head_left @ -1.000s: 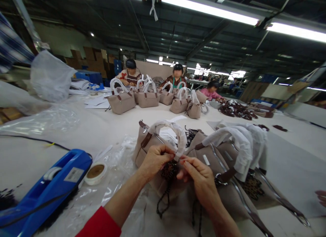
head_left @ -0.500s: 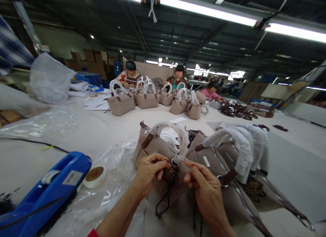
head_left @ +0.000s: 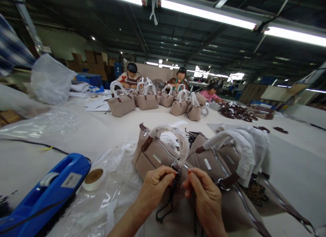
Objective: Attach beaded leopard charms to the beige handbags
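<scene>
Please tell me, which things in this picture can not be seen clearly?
Head view only:
- Metal ring where the bag handle ends: half hidden by left hand and right hand.
- Dark cord: its upper end hidden behind the fingertips.
- Tape dispenser: cut off by the left edge.
- Label on its side: too small to read.
- Far bags: details too small.

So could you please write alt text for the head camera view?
Two hands, left and right, pinch a dark cord at the ring of a beige handbag on a white table. A blue tape dispenser lies left; more handbags and seated workers beyond.
</scene>
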Tool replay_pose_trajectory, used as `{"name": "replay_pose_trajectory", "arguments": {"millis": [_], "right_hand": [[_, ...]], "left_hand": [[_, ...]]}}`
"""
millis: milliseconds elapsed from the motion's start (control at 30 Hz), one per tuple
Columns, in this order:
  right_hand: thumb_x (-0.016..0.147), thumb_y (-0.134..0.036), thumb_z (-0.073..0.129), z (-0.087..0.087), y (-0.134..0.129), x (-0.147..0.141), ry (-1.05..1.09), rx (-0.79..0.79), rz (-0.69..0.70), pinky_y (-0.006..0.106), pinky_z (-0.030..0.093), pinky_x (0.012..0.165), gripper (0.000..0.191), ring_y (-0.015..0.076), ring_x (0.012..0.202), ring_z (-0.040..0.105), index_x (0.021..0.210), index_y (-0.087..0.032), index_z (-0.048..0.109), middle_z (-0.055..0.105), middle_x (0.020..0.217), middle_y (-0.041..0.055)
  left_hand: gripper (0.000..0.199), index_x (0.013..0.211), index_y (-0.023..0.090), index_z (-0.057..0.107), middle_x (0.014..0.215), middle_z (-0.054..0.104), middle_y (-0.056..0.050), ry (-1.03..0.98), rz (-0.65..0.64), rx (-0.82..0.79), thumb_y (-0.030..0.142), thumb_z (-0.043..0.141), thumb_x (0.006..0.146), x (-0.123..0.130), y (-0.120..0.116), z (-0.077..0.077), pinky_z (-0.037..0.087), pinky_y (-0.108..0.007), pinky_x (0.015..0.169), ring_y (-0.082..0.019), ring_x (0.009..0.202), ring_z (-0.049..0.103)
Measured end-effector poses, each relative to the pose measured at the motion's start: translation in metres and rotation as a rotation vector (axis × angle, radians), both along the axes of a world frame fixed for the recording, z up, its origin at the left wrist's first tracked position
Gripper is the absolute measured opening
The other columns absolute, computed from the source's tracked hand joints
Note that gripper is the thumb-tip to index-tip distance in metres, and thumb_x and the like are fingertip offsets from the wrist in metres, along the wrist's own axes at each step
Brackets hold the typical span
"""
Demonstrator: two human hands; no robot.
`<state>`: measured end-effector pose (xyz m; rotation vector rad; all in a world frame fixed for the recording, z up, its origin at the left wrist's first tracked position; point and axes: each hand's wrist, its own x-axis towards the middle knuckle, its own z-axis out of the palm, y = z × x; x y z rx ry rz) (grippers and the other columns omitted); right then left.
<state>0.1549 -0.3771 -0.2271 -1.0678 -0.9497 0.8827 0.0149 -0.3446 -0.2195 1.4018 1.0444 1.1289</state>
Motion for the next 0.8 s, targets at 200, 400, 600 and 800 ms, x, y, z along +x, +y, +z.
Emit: {"name": "replay_pose_trajectory", "arguments": {"millis": [200,400,600,800], "right_hand": [[0.073,-0.039,0.065,0.002,-0.003,-0.002,-0.142,-0.026,0.024,0.017,0.041,0.035,0.024,0.0073,0.036,0.049,0.084,-0.018,0.065,0.059,0.050,-0.0036],[0.074,-0.040,0.064,0.003,-0.005,-0.002,-0.098,-0.121,0.112,0.018,0.040,0.042,0.023,0.0076,0.043,0.049,0.077,-0.018,0.067,0.059,0.056,-0.0025],[0.072,-0.039,0.066,0.001,-0.003,-0.003,0.058,-0.219,0.211,0.018,0.036,0.048,0.024,0.0075,0.046,0.046,0.075,-0.015,0.067,0.053,0.048,-0.0036],[0.071,-0.039,0.067,0.000,-0.004,-0.005,0.007,-0.201,0.186,0.018,0.034,0.045,0.024,0.0069,0.044,0.044,0.074,-0.015,0.067,0.051,0.047,-0.0045]], "left_hand": [[0.016,0.073,0.018,0.068,0.059,0.061,0.001,0.074,-0.003,0.049,0.028,0.055,0.074,-0.001,-0.001,-0.001,0.041,-0.021,0.056,-0.012,0.058,0.053],[0.018,0.074,0.019,0.068,0.069,0.066,-0.001,0.160,-0.027,0.168,0.025,0.052,0.078,0.000,-0.007,-0.001,0.043,-0.021,0.063,-0.014,0.065,0.058],[0.019,0.069,0.018,0.066,0.065,0.063,-0.001,0.219,-0.024,0.222,0.023,0.050,0.079,0.004,-0.012,0.003,0.042,-0.020,0.060,-0.012,0.062,0.057],[0.020,0.069,0.018,0.064,0.066,0.062,-0.002,0.271,-0.015,0.209,0.023,0.048,0.080,0.006,-0.012,0.001,0.041,-0.022,0.061,-0.014,0.063,0.058]]}}
